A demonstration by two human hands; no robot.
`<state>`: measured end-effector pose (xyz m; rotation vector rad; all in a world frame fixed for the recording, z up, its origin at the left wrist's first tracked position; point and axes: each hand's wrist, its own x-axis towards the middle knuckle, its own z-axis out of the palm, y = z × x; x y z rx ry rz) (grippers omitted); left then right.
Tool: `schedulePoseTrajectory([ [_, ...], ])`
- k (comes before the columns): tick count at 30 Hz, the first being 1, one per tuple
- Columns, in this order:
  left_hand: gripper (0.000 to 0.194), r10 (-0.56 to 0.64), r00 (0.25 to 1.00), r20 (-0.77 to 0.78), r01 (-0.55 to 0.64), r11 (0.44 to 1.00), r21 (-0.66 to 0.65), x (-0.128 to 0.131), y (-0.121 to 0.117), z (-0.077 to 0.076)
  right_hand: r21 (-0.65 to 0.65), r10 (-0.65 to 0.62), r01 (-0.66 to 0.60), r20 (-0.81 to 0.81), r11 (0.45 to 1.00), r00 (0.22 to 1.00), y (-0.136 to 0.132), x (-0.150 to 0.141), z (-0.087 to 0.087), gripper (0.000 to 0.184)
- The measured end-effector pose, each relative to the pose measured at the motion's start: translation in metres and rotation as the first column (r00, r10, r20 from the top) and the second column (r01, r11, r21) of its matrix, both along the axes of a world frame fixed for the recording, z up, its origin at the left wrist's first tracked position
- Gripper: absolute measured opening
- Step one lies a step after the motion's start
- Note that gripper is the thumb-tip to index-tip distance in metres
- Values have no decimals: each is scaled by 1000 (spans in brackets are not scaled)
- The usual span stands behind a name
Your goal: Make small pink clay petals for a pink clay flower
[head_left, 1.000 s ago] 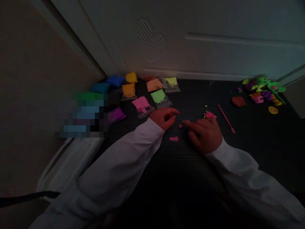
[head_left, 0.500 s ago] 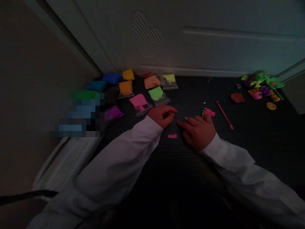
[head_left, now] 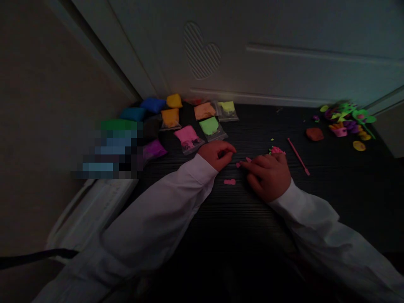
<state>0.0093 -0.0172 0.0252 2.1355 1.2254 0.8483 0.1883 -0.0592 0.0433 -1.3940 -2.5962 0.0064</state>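
My right hand (head_left: pixel 268 176) lies low over the dark table, its index finger stretched out and its tip at a small flat pink clay piece (head_left: pixel 238 165). Another pink clay bit (head_left: pixel 248 160) shows just beyond that finger. Left of it, my left hand (head_left: pixel 217 155) rests on the table with fingers loosely bent; thumb and index stand a little apart with nothing visible between them. A short lumpy strip of pink clay (head_left: pixel 229 182) lies nearer to me, between the hands. Behind my right knuckles sits a cluster of tiny pink pieces (head_left: pixel 277 150) with green bits, partly hidden.
A pink modelling tool (head_left: pixel 298 156) and a reddish-brown clay lump (head_left: pixel 314 134) lie to the right. Colourful clay figures (head_left: pixel 347 120) crowd the far right corner. Bags of clay, among them a pink one (head_left: pixel 188 138) and a green one (head_left: pixel 211 126), line the back left. A white power strip (head_left: pixel 94 214) lies left.
My right index finger has drawn back slightly to the right, and the small flat pink piece at its tip now shows. The view has shifted a little; my left hand keeps its pose.
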Motion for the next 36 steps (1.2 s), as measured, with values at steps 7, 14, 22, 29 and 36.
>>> schedulePoseTrajectory([
  [7,17,7,1000,-16,-7,1000,-7,0,0,1,-16,27,-26,58,1000,998,-1,-5,-2,31],
  [14,17,15,1000,-7,-15,1000,-27,0,0,1,0,28,-28,92,1000,995,-6,-8,0,32],
  [22,17,3,1000,8,-2,1000,-30,0,0,-1,33,23,-24,33,999,999,-9,-5,-4,32],
  [29,17,7,1000,23,-6,1000,-5,1,1,-3,53,24,-25,26,998,999,-10,-5,-3,34],
  [36,17,3,1000,4,-3,1000,8,0,1,-4,20,35,-36,70,999,997,-8,-9,-2,31],
])
